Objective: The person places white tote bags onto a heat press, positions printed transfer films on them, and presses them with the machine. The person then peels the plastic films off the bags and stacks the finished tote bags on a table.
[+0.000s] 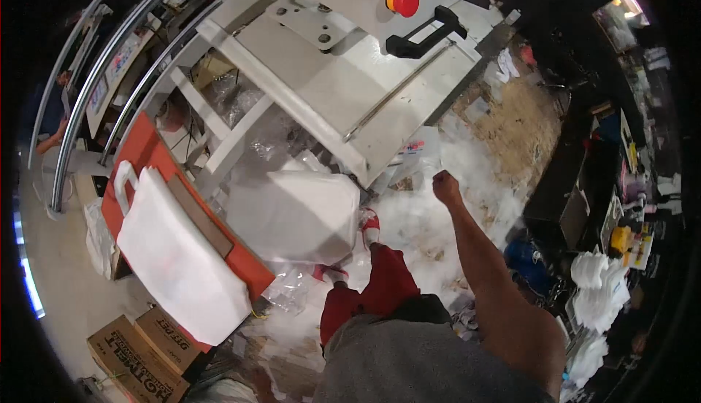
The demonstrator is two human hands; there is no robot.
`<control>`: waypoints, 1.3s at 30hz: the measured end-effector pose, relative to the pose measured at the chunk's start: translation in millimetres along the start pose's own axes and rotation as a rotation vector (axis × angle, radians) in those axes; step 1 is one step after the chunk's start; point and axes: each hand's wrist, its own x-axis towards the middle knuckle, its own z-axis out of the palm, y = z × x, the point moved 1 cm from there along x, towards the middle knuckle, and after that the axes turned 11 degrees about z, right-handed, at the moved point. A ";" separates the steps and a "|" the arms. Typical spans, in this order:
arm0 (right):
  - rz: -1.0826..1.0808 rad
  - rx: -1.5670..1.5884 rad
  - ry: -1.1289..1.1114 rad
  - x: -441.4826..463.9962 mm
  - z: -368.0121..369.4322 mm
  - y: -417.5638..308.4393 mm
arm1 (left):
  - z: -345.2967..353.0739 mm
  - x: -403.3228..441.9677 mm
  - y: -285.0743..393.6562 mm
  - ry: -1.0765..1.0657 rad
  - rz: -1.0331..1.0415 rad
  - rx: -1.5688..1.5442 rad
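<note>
My right hand (445, 185) is stretched out over the littered floor, its fingers curled into a fist. Nothing shows in it. Close beyond it lies a white piece with red and blue print (420, 144), beside the corner of a pale metal machine (314, 85); whether hand and piece touch is unclear. My left hand is not in view. On the left, a white bag with a loop handle (179, 257) lies over an orange board (139, 151). A larger white bundle (292, 213) sits on the floor in front of my feet.
A red emergency knob (404, 1) and a black handle (426, 34) are on the machine. Curved metal rails (109, 67) stand at upper left. Cardboard boxes (139, 359) lie at lower left, and stacked white goods (599, 286) stand at right. Loose plastic (288, 290) litters the floor.
</note>
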 end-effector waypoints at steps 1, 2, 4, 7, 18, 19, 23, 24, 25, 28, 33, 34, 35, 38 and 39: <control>0.097 -0.090 0.003 21.9 -3.2 1.5 | 33.9 -18.8 -10.6 -0.142 -0.022 -0.287; 0.135 -0.083 0.043 37.0 -7.8 -1.8 | 43.6 -34.3 21.6 -0.236 -0.098 -0.202; 0.213 -0.140 0.077 86.8 7.0 21.2 | 61.2 -60.6 95.4 -0.325 -0.187 -0.131; 0.177 -0.275 0.100 163.1 52.2 79.6 | 77.1 -75.4 164.3 -0.317 -0.119 -0.424; 0.105 -0.036 0.171 146.7 -52.1 8.0 | 41.7 -22.3 281.0 -0.101 0.270 -0.355; 0.153 -0.039 0.139 152.6 -53.8 22.7 | 40.6 -21.0 292.2 -0.120 0.244 -0.350; 0.255 0.160 0.035 172.8 -29.4 63.9 | 58.4 -15.8 308.0 -0.156 0.259 -0.385; 0.362 0.301 -0.105 164.0 -31.7 48.9 | 64.7 -12.7 305.8 -0.174 0.265 -0.372; 0.465 0.444 -0.247 166.3 -21.6 54.2 | 65.6 -11.9 311.5 -0.188 0.273 -0.360; -0.143 -0.274 0.135 204.2 65.3 157.6 | 56.6 -24.6 339.4 -0.204 0.248 -0.349; 0.608 0.862 -0.278 121.1 -29.0 -0.6 | 70.0 -13.8 336.1 -0.247 0.177 -0.346; 0.531 0.990 -0.382 115.1 -28.1 -11.6 | 72.8 -11.8 343.7 -0.292 0.094 -0.379; 0.449 1.116 -0.484 110.8 -28.0 -24.8 | 80.4 -3.2 352.4 -0.291 0.100 -0.377; 0.179 0.819 -0.814 93.2 -25.6 -77.6 | 103.5 23.5 398.3 -0.296 0.484 -0.145; 0.250 0.907 -0.891 88.9 -17.3 -91.4 | 103.6 26.3 432.9 -0.309 0.529 -0.103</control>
